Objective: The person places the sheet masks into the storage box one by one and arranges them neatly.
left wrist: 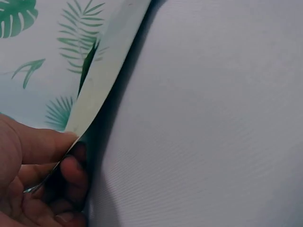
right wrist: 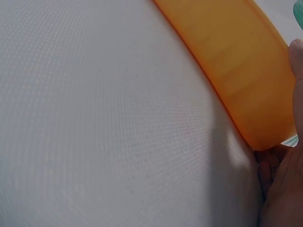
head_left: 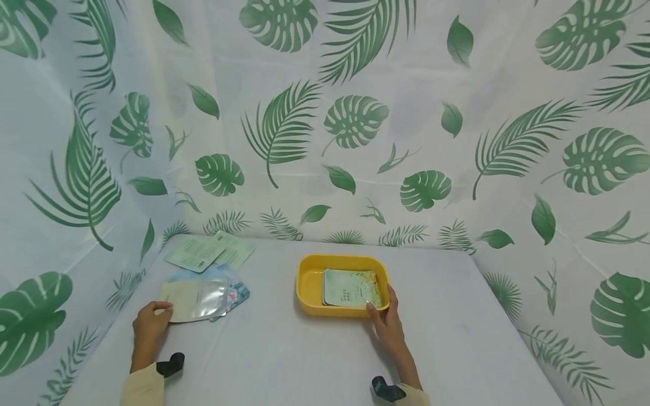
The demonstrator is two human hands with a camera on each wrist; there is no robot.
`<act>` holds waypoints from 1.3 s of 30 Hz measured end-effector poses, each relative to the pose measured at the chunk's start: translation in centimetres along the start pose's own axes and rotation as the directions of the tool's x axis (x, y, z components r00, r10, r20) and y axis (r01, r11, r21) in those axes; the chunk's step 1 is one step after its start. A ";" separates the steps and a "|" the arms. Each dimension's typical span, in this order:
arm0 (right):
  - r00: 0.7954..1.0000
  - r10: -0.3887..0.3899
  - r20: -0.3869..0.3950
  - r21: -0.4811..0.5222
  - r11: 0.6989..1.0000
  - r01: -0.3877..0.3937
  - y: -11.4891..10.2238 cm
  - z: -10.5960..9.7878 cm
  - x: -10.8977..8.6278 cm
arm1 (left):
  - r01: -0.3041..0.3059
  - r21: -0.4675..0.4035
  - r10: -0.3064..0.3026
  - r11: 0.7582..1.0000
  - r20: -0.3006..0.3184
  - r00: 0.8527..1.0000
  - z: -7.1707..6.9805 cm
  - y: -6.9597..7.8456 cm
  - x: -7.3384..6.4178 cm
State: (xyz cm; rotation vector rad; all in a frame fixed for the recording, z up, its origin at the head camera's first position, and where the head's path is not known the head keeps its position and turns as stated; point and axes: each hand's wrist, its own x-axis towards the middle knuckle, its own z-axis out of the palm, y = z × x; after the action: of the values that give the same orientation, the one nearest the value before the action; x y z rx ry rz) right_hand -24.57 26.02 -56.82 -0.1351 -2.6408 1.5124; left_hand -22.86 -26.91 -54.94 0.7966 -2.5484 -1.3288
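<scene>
My left hand [head_left: 152, 324] pinches the left edge of a cream and silver flat packet [head_left: 190, 299] between thumb and fingers. In the left wrist view that packet [left wrist: 106, 71] stands tilted on edge, thumb on one face and curled fingers on the other. A blue, flower-patterned packet [head_left: 237, 292] lies partly hidden beneath it. My right hand [head_left: 390, 327] grips the front right corner of a yellow tray [head_left: 310, 307], thumb at the rim and fingers around the outside. A small stack of pale green packets [head_left: 350, 287] lies in the tray's right part.
Two light green packets, one in front [head_left: 194, 254] overlapping one behind [head_left: 236, 251], lie at the back left of the white-covered table [head_left: 274, 361]. Leaf-print curtains [head_left: 304, 124] rise behind the table and along both sides.
</scene>
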 end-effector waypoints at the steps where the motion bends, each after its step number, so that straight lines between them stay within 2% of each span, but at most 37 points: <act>1: 1.000 -0.001 -0.004 -0.001 1.000 0.001 0.0 0.0 0.0 | 0.003 0.006 -0.004 1.000 0.028 1.000 -0.1 0.0 0.1; 4: 1.000 -0.006 -0.008 0.001 1.000 0.006 0.1 0.0 0.0 | 0.033 0.008 -0.033 0.999 0.083 0.996 -0.4 0.0 0.3; 7: 1.000 -0.015 -0.008 0.004 1.000 0.015 0.2 0.0 0.0 | 0.056 0.014 -0.057 0.998 0.105 0.993 -0.7 0.1 0.4; 13: 1.000 -0.013 -0.013 0.009 1.000 0.014 0.1 0.0 0.0 | 0.054 0.033 -0.056 0.998 0.077 0.995 -1.0 0.4 0.3; 16: 1.000 -0.014 -0.010 0.007 1.000 0.014 0.2 0.1 0.0 | 0.087 0.044 -0.090 0.995 0.067 0.994 -1.1 0.4 0.4; 24: 1.000 -0.011 -0.019 -0.009 1.000 0.011 0.0 0.0 -0.2 | 0.068 0.142 -0.082 0.987 0.099 0.992 -1.4 0.8 0.4; 31: 1.000 -0.015 -0.025 -0.001 1.000 0.015 0.0 0.0 -0.2 | 0.117 0.137 -0.132 0.984 0.109 0.985 -1.3 0.6 0.7; 39: 0.999 -0.026 -0.027 -0.004 1.000 0.026 0.0 0.0 -0.1 | 0.134 0.118 -0.146 0.984 0.095 0.985 -1.1 0.5 0.6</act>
State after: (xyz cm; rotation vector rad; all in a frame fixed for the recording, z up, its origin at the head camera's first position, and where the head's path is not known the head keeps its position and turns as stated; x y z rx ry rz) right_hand -24.46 26.06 -56.85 -0.1206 -2.6147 1.4870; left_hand -23.17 -27.78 -53.95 0.9684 -2.7129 -1.3086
